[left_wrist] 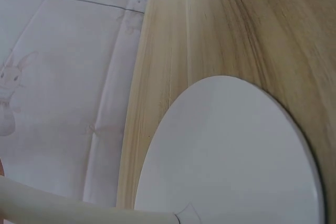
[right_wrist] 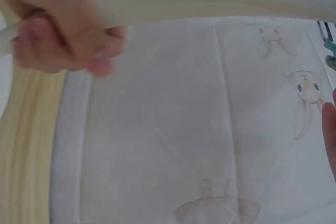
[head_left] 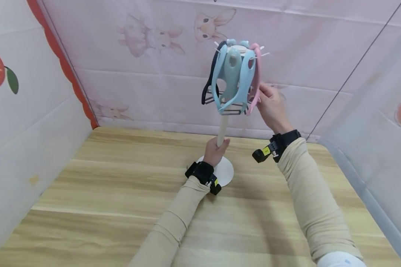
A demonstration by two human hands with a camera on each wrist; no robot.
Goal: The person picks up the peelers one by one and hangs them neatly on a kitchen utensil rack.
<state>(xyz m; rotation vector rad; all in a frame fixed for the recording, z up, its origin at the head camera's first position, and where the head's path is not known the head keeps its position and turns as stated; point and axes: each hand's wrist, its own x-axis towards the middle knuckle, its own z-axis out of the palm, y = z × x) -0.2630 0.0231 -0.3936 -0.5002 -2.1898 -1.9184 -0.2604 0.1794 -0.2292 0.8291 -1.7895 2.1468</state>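
Note:
My left hand (head_left: pixel 215 151) grips the white pole (head_left: pixel 222 129) of an upright stand, low down, just above its round white base (head_left: pixel 224 172). The right wrist view shows this left hand (right_wrist: pixel 68 30) curled round the pole. From hooks at the stand's top hang several Y-shaped peelers with metal bars across their lower ends: light blue (head_left: pixel 232 70), black (head_left: pixel 211 79) and pink (head_left: pixel 256 79). At the right side, my right hand (head_left: pixel 272 107) pinches the lower part of the pink peeler; its fingertips are partly hidden behind it.
The stand's base rests on a wood-grain table (head_left: pixel 147 163) near the back edge. A pink cloth backdrop (head_left: pixel 153 89) with rabbit drawings rises close behind the stand. White cloth walls (head_left: pixel 30 122) stand at both sides.

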